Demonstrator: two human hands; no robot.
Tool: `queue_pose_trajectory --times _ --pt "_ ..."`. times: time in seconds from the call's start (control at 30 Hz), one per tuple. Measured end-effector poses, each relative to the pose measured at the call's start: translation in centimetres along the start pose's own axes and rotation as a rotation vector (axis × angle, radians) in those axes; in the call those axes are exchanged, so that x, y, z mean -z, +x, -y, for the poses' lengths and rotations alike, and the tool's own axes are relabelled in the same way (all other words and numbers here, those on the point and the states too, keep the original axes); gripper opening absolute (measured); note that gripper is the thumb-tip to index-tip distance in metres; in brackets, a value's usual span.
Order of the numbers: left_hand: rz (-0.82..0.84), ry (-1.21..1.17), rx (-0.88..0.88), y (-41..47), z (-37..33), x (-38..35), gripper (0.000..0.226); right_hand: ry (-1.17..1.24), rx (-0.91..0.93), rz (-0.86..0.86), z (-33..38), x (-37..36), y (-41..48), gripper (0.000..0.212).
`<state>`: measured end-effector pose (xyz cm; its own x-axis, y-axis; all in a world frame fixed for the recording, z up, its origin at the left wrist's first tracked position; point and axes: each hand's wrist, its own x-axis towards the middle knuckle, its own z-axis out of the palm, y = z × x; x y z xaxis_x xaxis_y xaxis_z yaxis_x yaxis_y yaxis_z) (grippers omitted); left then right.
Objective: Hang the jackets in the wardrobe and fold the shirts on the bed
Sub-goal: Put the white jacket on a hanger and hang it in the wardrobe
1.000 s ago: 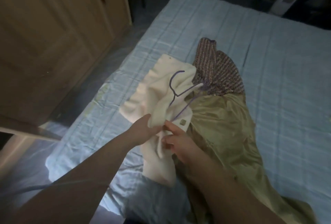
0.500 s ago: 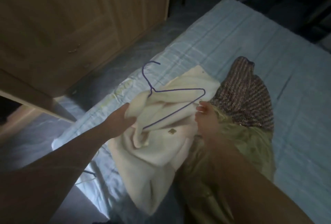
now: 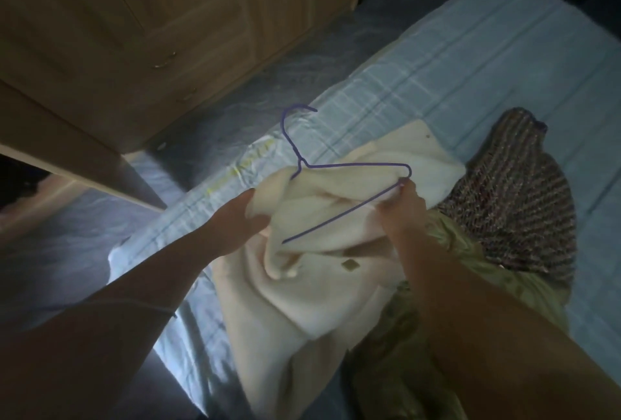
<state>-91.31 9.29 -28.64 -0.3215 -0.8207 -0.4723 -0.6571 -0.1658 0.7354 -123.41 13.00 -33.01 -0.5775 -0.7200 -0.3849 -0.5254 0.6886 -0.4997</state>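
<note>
Head view, dim light. I see my left hand (image 3: 247, 214) closed on a bunched fold of the cream jacket (image 3: 322, 271), fingers buried in the fabric at its left edge. My right hand (image 3: 401, 207) is pinched shut on the right shoulder corner of the purple wire hanger (image 3: 339, 206), with some cream cloth caught in the same pinch.

Hanger sits between the two hands, on top of the jacket. Its hook points far-left, out over the edge of the bed (image 3: 470, 60). Top wire runs left to right above the cloth; bottom wire slants down to the near-left and its end disappears into a fold. Can't tell how much of the hanger is inside the garment.

Jacket is crumpled and thick-looking, with a small tan diamond patch (image 3: 349, 265) near its middle. It lies on the near-left part of the bed, partly lifted at the hands. Just right of it, touching: an olive satin garment (image 3: 447, 251) under my right forearm, and a dark knitted garment (image 3: 517, 197) farther right. Wooden wardrobe (image 3: 151, 16) stands far left, across a strip of floor.
</note>
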Motion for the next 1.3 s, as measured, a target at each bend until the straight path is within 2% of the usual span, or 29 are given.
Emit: queue_pose_trajectory --times 0.1,0.17,0.23,0.3,0.37,0.47,0.57,0.67,0.83,1.1,1.3 --pt "0.014 -0.028 -0.011 0.1 0.1 0.2 0.083 -0.185 -0.009 0.032 -0.1 0.7 0.9 0.059" --pt "0.019 -0.043 0.003 -0.1 0.2 0.3 0.082 -0.311 0.019 0.052 -0.3 1.3 1.5 0.050" --pt "0.010 -0.033 0.005 -0.4 -0.1 0.3 0.073 -0.414 0.106 0.000 -0.3 2.5 1.7 0.041" --pt "-0.010 -0.040 -0.002 -0.7 -0.8 0.5 0.067 -0.339 0.211 -0.085 -0.4 4.3 1.7 0.039" --pt "-0.025 -0.026 -0.022 -1.0 -2.1 0.8 0.069 -0.098 0.259 -0.124 -0.5 6.7 0.8 0.035" --pt "-0.028 0.000 -0.067 -1.9 -4.8 1.5 0.050 0.074 0.303 -0.217 -0.5 10.8 -1.3 0.020" --pt "-0.054 0.063 -0.145 -2.9 -7.4 2.0 0.052 0.055 0.335 -0.260 -1.2 14.7 -4.0 0.003" --pt "-0.051 0.107 -0.219 -4.8 -10.2 3.0 0.059 0.037 0.348 -0.328 -2.4 18.4 -7.9 0.005" --pt "-0.045 0.247 -0.390 -10.5 -15.9 5.4 0.021 -0.085 0.385 -0.449 -3.9 25.0 -16.6 0.022" --pt "-0.120 0.484 -0.604 -18.2 -23.2 7.5 0.035 -0.112 0.321 -0.648 -3.6 32.0 -27.4 0.016" --pt "-0.209 0.667 -0.664 -22.9 -28.5 5.8 0.039 0.163 0.294 -0.755 -2.6 35.0 -33.2 0.015"
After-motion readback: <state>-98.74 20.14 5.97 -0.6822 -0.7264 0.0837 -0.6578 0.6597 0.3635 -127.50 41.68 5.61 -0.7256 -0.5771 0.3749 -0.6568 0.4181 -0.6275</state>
